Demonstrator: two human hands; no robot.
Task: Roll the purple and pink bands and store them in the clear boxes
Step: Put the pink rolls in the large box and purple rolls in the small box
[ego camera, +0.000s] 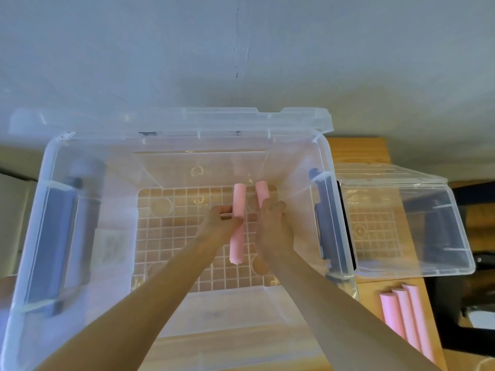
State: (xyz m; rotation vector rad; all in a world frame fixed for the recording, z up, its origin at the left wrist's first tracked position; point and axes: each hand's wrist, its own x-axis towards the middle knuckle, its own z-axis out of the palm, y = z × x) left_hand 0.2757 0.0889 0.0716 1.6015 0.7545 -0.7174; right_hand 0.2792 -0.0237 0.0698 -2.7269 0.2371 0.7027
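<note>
Centre frame, big clear box: your left hand grips one pink roll; your right hand holds another roll; three pink rolls lower right.

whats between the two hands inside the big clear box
In the head view, one pink roll lies between the left hand and right hand, over the big clear box's grid floor.
</note>
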